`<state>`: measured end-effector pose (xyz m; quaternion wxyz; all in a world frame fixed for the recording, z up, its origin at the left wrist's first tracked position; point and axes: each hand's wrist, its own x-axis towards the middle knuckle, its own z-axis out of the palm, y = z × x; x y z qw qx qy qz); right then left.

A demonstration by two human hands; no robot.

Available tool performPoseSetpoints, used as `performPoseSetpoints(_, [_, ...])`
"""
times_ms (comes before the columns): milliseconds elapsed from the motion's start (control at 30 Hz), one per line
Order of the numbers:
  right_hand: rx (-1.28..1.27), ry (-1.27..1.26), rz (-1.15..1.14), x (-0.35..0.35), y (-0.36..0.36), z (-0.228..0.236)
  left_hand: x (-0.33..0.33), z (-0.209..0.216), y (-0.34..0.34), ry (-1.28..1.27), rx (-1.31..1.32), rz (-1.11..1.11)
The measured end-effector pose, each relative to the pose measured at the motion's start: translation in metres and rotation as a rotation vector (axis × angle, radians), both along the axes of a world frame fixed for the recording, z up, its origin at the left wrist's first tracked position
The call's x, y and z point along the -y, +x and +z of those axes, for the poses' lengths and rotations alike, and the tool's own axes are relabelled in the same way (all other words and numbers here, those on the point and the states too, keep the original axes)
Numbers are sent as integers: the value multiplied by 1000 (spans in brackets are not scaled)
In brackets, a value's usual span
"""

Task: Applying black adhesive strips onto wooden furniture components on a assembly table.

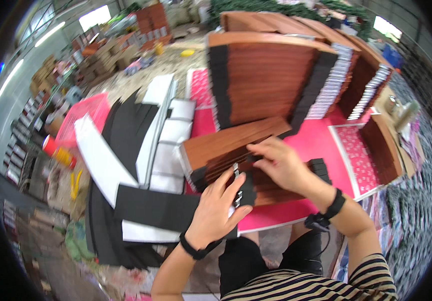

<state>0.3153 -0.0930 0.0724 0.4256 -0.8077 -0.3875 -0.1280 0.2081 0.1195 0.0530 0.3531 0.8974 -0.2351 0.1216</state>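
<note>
Two hands (216,208) on up-right-slanting brown boards (236,143)

This is a packaging workshop or small factory hall. A pink tabletop (321,138) carries tall rows of flat brown box blanks (271,83) stacked on edge, with more brown stacks (364,83) behind them. Black and white sheets (141,135) lie in loose piles to the left. Beyond, cardboard cartons (103,55) and packed goods stand in heaps on a concrete floor (176,62), and shelves of stock (20,135) line the left wall. Strip lights (48,34) and high windows (94,16) hang over the hall.
</note>
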Motion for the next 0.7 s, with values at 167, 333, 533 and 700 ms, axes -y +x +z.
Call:
performPoseSetpoints(167, [-385, 84, -47, -8, -6, 5, 1, -6, -6, 48, 51, 45])
performPoseSetpoints(333, [-304, 154, -54, -8, -1, -6, 2, -4, -12, 55, 34, 68])
performPoseSetpoints(533, [-254, 57, -92, -5, -6, 0, 6, -10, -9, 10, 110, 58])
performPoseSetpoints(700, [-137, 37, -24, -14, -9, -1, 5, -14, -12, -24, 129, 43])
